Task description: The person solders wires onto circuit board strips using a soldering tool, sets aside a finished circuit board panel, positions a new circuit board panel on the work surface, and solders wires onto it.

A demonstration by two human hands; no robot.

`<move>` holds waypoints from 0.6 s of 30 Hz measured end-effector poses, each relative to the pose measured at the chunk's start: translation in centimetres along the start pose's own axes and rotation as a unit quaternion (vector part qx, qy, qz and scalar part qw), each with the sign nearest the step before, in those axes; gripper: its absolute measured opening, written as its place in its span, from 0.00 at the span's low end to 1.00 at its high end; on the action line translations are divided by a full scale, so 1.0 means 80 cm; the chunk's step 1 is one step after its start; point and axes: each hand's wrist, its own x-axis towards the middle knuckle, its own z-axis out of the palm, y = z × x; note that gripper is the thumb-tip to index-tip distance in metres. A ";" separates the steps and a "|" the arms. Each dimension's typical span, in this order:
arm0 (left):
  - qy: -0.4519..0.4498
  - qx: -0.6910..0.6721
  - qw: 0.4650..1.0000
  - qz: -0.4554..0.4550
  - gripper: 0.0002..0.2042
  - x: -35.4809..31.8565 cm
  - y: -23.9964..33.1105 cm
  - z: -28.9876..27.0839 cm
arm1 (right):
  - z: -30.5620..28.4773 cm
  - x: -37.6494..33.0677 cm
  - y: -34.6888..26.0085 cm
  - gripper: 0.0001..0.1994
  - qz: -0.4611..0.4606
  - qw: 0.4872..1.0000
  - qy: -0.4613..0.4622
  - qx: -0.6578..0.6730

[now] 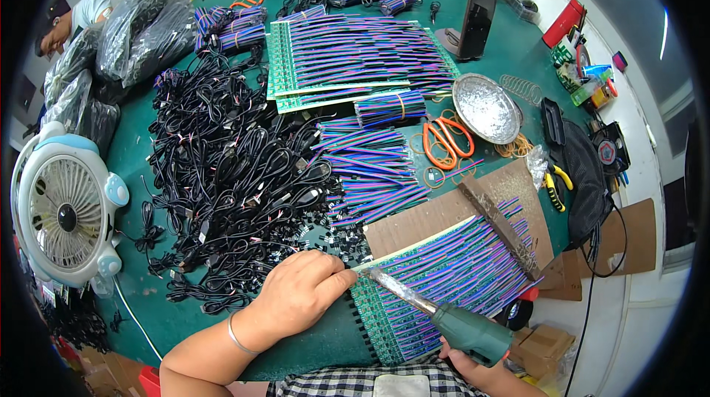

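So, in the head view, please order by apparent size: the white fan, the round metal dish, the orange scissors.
1. White fan, clearly largest, though it sits nearer the camera.
2. Round metal dish.
3. Orange scissors, a little smaller than the dish.

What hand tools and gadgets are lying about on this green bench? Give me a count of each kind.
Soldering iron, held in the right hand: 1
Orange-handled scissors: 1
Yellow-handled pliers: 1
Round metal dish: 1
Desk fan: 1
Dark phone, propped upright: 1
Total: 6
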 end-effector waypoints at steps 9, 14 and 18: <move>-0.003 0.003 1.000 -0.001 0.09 0.003 0.002 -0.002 | -0.005 -0.010 0.013 0.19 0.000 1.000 0.008 -0.018; -0.007 0.006 1.000 -0.002 0.09 0.002 0.003 -0.002 | -0.001 -0.011 0.008 0.21 -0.025 0.999 0.026 -0.008; -0.004 0.011 1.000 0.005 0.09 0.002 0.003 -0.003 | -0.009 -0.018 0.020 0.19 -0.003 1.000 0.004 -0.009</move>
